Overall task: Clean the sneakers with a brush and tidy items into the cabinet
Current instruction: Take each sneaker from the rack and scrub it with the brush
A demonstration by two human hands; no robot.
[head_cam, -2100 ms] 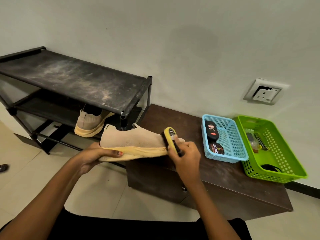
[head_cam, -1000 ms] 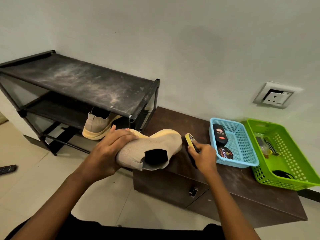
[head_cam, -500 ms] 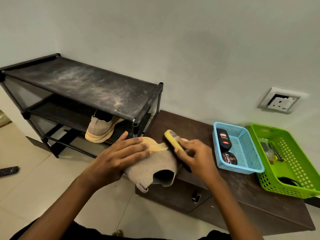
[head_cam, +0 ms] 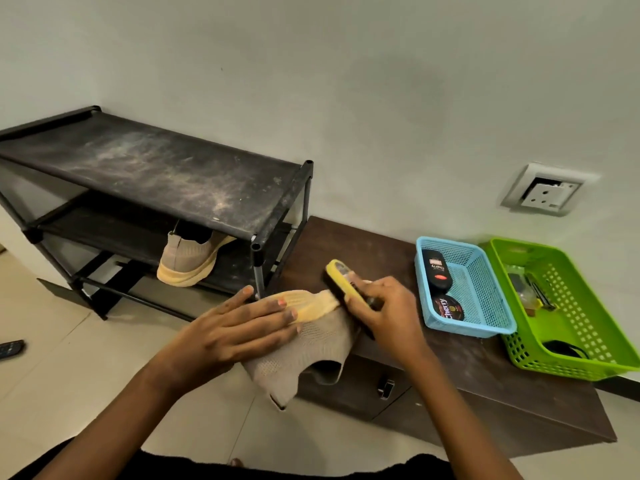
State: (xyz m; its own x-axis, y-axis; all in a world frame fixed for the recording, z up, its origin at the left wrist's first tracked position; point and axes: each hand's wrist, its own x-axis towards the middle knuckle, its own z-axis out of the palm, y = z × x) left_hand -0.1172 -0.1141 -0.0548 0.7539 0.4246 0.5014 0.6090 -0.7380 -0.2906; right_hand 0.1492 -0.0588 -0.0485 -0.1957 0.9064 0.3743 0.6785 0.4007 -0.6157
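My left hand (head_cam: 239,332) grips a beige knit sneaker (head_cam: 311,344) with a yellow sole, held on its side over the front left corner of the low brown cabinet (head_cam: 485,368). The shoe's opening faces down toward me and its sole faces up. My right hand (head_cam: 384,313) holds a yellow-backed brush (head_cam: 341,280) with dark bristles pressed against the sole near the toe. The matching sneaker (head_cam: 188,258) stands on the middle shelf of the black shoe rack (head_cam: 166,174).
On the cabinet top stand a blue basket (head_cam: 485,296) with a black polish bottle (head_cam: 437,270) and a round polish tin (head_cam: 449,308), and a green basket (head_cam: 588,327) with small items. A wall socket (head_cam: 545,194) is above. A remote (head_cam: 10,348) lies on the floor at left.
I have turned the sneaker from lying sole-down to on its side with the opening toward me. The brush went from the toe to the sole edge. The view has shifted slightly.
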